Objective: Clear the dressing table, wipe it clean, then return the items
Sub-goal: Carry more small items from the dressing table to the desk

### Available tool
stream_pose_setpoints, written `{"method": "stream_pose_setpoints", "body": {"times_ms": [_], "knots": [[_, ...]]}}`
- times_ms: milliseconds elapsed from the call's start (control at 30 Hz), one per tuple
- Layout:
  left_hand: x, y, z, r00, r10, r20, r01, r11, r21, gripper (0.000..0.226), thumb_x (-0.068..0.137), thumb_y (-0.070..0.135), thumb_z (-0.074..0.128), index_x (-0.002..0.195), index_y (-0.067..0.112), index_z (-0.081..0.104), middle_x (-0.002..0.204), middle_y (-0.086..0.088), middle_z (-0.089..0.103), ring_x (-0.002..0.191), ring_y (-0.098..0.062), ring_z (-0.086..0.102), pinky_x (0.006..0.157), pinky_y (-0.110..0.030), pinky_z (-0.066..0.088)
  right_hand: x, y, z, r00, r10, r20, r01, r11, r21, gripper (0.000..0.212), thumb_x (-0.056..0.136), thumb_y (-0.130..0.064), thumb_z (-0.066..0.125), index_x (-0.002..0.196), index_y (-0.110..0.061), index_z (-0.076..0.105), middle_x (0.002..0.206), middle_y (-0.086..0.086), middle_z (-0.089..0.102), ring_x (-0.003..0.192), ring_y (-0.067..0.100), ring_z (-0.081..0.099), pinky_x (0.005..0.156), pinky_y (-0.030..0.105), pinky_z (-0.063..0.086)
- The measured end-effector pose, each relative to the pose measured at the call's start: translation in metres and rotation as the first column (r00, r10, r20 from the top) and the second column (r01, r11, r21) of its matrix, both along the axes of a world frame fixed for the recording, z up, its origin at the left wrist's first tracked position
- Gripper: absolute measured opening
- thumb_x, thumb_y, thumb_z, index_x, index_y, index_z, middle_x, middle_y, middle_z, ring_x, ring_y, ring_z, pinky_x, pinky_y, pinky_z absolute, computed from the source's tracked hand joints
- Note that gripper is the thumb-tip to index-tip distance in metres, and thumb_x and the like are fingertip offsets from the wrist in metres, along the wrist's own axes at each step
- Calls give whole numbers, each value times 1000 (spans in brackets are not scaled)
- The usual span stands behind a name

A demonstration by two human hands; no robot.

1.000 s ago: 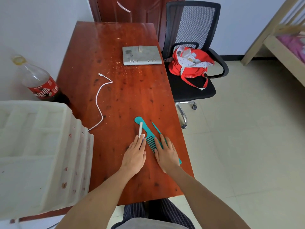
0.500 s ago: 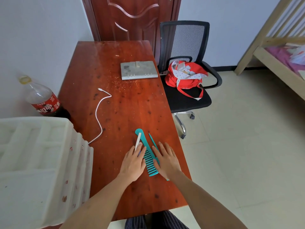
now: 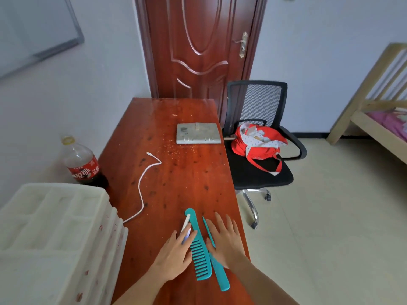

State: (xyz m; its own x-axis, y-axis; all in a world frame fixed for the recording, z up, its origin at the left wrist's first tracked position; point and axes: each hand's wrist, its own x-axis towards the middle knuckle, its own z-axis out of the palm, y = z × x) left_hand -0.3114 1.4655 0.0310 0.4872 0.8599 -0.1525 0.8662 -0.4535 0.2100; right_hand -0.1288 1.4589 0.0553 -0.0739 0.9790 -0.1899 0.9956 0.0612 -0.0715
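- Two teal plastic combs, a wide-toothed comb (image 3: 199, 249) and a thin tail comb (image 3: 217, 264), lie near the glossy wooden tabletop (image 3: 187, 172) edge.
- Left hand (image 3: 174, 254) and right hand (image 3: 226, 241) press flat, fingers spread, gripping nothing.
- White stick (image 3: 185, 223) lies under the left fingertips.
- Beyond: white cable (image 3: 143, 190), grey box (image 3: 198, 133).

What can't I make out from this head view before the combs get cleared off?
- Tail comb: its middle is under the right hand.
- Small white stick: its lower end is covered by the left hand; what it is stays unclear.
- White cable: its near end runs behind the white plastic organizer.
- Bottle: its base is hidden by the organizer.
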Motion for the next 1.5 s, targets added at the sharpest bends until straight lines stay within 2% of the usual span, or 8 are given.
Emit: {"method": "stream_pose_setpoints", "body": {"times_ms": [100, 233, 367, 600, 767, 1033, 1300, 1500], "knots": [[-2, 1, 24, 995, 80, -54, -73, 991, 110, 56, 87, 42, 38, 141, 30, 32, 150, 2, 31, 124, -30, 48, 95, -42, 46, 6, 17, 13, 997, 76, 5, -76, 995, 70, 59, 89, -58, 17, 124, -33, 57, 132, 4, 56, 118, 39, 54, 96, 54, 38], [-1, -3, 81, 967, 254, -15, -237, 922, 306, 57, 74, 56, 45, 121, 26, 59, 126, -2, 60, 109, -24, 61, 86, -43, 50, 8, 42, 53, 968, 249, 36, -251, 946, 204, 65, 91, -56, 9, 122, -29, 59, 129, 8, 58, 117, 41, 54, 107, 51, 26], [-7, -13, 147, 905, 425, 19, -383, 794, 472, 75, 60, 54, 52, 130, 24, 51, 136, -4, 51, 123, -26, 49, 102, -49, 30, -12, 63, 114, 904, 419, 86, -416, 816, 401, 59, 76, -49, 44, 127, -23, 55, 135, 14, 52, 124, 44, 44, 109, 50, 1], [-67, -88, 268, 715, 698, -31, -479, 522, 706, 71, 75, 53, 45, 137, 20, 39, 141, -12, 44, 129, -32, 43, 107, -54, 17, -108, 31, 235, 735, 668, 116, -560, 501, 659, 63, 75, -42, 39, 129, -14, 55, 138, 21, 47, 126, 49, 39, 106, 57, 18], [-126, -221, 329, 469, 883, -25, -496, 287, 820, 70, 81, 54, 32, 142, 19, 30, 147, -12, 35, 133, -32, 36, 108, -54, 11, -202, -61, 298, 507, 850, 143, -582, 215, 784, 66, 75, -42, 39, 134, -13, 49, 143, 22, 39, 132, 48, 30, 105, 58, 21], [-157, -552, 386, -77, 997, 13, -432, -45, 901, 70, 82, 52, 31, 143, 19, 28, 148, -12, 34, 134, -33, 35, 108, -54, 15, -327, -337, 360, 36, 989, 145, -458, -112, 882, 65, 81, -40, 34, 138, -11, 42, 147, 21, 33, 134, 47, 26, 109, 58, 20], [-70, -860, 401, -635, 770, 57, -281, -299, 912, 70, 83, 53, 26, 143, 18, 27, 148, -12, 34, 134, -33, 34, 107, -55, 22, -349, -670, 368, -474, 870, 138, -299, -306, 904, 64, 85, -43, 31, 140, -12, 37, 148, 21, 31, 135, 47, 24, 109, 57, 19], [32, -1022, 385, -886, 458, 69, -145, -417, 897, 70, 80, 54, 29, 140, 18, 31, 144, -12, 40, 130, -32, 39, 105, -55, 28, -306, -879, 353, -784, 608, 129, -176, -416, 892, 61, 84, -40, 35, 138, -13, 35, 146, 22, 34, 134, 48, 26, 108, 57, 17]]}}
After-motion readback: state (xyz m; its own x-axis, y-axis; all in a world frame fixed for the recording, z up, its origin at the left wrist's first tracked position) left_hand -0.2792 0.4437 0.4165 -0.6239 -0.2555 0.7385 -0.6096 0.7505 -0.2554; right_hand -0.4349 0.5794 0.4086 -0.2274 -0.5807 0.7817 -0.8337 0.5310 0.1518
